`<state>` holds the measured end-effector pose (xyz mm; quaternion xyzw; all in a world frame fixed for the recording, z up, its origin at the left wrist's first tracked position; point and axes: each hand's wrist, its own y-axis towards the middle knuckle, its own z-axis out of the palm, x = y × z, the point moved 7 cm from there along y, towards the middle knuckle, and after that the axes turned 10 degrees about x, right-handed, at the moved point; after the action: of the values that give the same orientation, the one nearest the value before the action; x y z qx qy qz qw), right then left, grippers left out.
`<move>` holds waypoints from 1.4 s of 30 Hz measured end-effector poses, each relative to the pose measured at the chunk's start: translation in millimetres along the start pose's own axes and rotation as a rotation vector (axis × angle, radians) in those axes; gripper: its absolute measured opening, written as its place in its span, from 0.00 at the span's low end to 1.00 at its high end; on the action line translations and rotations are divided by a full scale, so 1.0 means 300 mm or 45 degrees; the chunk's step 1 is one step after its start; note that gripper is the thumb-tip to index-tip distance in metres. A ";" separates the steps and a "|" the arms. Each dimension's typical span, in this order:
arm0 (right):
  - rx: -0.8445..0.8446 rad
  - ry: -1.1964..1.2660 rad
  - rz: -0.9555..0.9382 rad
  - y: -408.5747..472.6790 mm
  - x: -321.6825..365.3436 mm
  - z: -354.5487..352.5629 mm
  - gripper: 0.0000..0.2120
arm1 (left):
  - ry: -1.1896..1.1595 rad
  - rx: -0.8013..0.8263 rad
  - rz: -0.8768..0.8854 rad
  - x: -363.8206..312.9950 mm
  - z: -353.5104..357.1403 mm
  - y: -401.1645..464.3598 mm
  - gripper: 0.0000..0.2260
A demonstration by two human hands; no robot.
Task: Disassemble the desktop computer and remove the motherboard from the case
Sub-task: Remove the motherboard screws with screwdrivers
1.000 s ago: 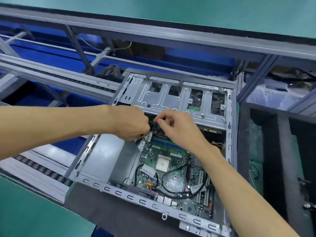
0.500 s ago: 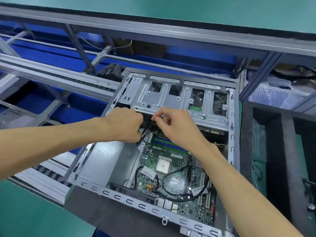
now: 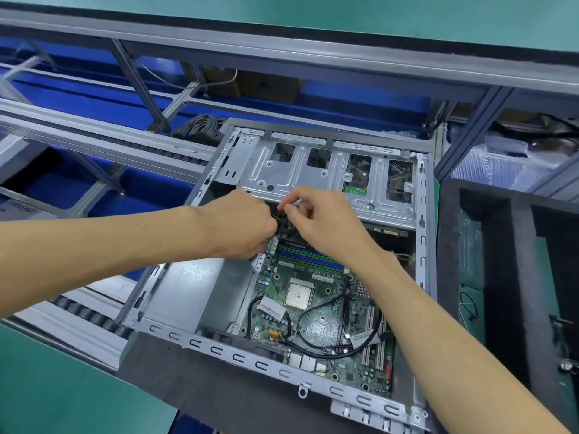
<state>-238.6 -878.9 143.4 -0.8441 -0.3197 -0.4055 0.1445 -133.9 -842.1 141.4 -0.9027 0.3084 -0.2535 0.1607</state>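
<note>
Head view: we see the open desktop case [image 3: 175, 289] lying on its side on a dark mat [image 3: 200, 383], with the green motherboard [image 3: 316, 311] still seated inside on the right half of the case floor; our left hand [image 3: 238, 227] and right hand [image 3: 316, 223] meet at the far edge of the board, just below the metal drive cage [image 3: 316, 177]; right thumb and forefinger are curled in a pinch on a small black connector [image 3: 279, 213] with some orange on it; left hand's fingers are curled under and touch the same connector, though how they grip we cannot tell, since the knuckles hide them; blue memory slots [image 3: 310, 256] sit just below both hands; bare CPU [image 3: 299, 296] mid-board; black cables [image 3: 329, 347] loop over the near part of the board; roller conveyor [image 3: 78, 314] left of the case; black foam tray [image 3: 507, 277] to the right.
</note>
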 end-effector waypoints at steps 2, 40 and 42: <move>0.015 -0.056 -0.003 -0.002 0.003 0.006 0.06 | 0.041 0.008 -0.048 0.005 0.006 0.003 0.18; 0.318 -0.197 0.165 0.054 -0.034 0.241 0.11 | -0.042 -0.313 0.047 0.016 -0.075 -0.097 0.12; 0.332 -0.186 0.161 0.056 -0.041 0.246 0.10 | -0.041 -0.349 -0.030 0.032 -0.067 -0.103 0.15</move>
<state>-189.5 -859.7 87.8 -0.8639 -0.3256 -0.2882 0.2542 -123.9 -827.5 175.2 -0.9236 0.3270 -0.1963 0.0379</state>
